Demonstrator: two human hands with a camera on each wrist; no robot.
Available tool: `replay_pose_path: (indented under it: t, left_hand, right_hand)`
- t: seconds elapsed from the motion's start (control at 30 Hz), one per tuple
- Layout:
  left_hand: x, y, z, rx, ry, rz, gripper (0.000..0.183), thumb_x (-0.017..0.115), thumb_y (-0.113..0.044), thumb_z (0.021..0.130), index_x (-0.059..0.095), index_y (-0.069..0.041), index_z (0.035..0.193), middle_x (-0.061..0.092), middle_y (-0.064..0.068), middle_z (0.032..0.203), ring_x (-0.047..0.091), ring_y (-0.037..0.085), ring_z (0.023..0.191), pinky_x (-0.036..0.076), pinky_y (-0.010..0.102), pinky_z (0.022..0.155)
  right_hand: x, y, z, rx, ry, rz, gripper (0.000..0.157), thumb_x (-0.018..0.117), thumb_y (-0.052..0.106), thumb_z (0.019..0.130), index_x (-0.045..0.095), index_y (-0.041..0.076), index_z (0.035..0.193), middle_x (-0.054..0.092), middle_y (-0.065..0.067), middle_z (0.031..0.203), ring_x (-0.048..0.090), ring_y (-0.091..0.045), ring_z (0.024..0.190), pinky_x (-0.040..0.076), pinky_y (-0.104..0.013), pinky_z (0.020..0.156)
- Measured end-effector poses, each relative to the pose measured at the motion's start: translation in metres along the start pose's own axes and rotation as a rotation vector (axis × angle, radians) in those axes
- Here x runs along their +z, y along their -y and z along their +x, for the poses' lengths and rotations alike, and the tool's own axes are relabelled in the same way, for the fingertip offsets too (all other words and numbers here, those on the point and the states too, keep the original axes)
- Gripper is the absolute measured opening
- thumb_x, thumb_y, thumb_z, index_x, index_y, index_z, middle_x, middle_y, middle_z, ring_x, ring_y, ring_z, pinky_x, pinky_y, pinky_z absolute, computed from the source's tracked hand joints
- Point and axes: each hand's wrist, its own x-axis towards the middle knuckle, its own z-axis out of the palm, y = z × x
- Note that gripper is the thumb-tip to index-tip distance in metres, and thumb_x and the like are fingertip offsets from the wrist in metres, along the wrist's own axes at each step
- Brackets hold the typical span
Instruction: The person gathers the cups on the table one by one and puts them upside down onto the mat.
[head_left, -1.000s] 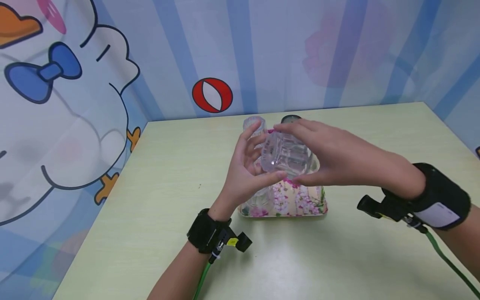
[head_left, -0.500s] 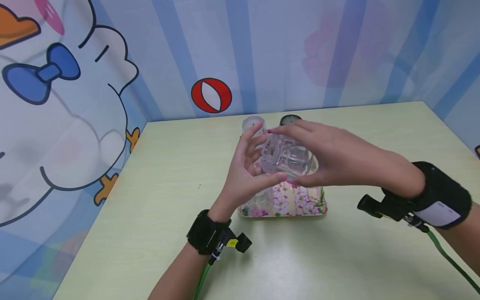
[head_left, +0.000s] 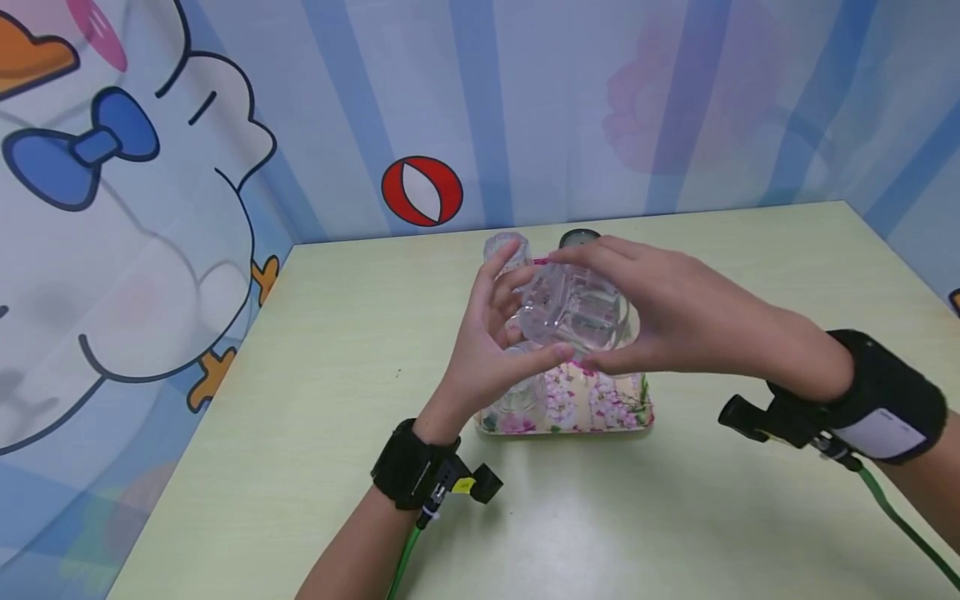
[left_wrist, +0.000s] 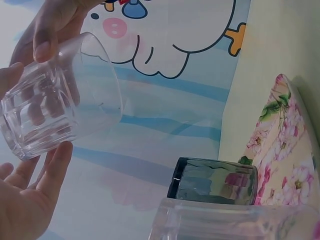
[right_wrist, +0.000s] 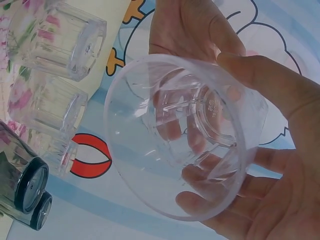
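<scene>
Above a flowered tray (head_left: 592,404), both hands hold a clear plastic cup (head_left: 585,312) tipped on its side. Its thick faceted base points toward my left hand (head_left: 487,346), and its wide mouth toward my right hand (head_left: 667,308). The left thumb and fingers curve around the base end. In the right wrist view, the right thumb and fingers (right_wrist: 245,200) span the cup's wall near the rim. The left wrist view shows the cup's smooth upper wall (left_wrist: 97,100) between the hands. Part of the cup is hidden behind the right hand in the head view.
On the tray, other clear cups (right_wrist: 60,40) stand upside down, one at the near left (head_left: 517,400). Dark grey cups (right_wrist: 32,185) stand at the tray's far side, partly behind the right hand. A pale table (head_left: 337,375) meets a cartoon-printed wall cloth (head_left: 555,108). Green cables (head_left: 907,525) trail from the wrists.
The clear cup has turned slightly between the hands, showing its facets at a different angle. Both hands stay in nearly the same place.
</scene>
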Motion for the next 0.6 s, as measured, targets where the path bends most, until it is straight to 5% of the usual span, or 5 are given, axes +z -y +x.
replay_pose_path:
  t: [0.6]
  left_hand:
    - [0.0019, -0.0023, 0.0004, 0.018, -0.019, 0.010, 0.108, 0.077, -0.061, 0.068, 0.020, -0.024, 0.152, 0.040, 0.012, 0.150, 0.045, 0.029, 0.137, 0.050, 0.047, 0.104]
  right_hand:
    - [0.0062, -0.0070, -0.0055, -0.052, -0.172, 0.011, 0.091, 0.088, 0.026, 0.064, 0.043, 0.005, 0.140, 0.061, -0.007, 0.119, 0.060, -0.018, 0.102, 0.059, -0.035, 0.075]
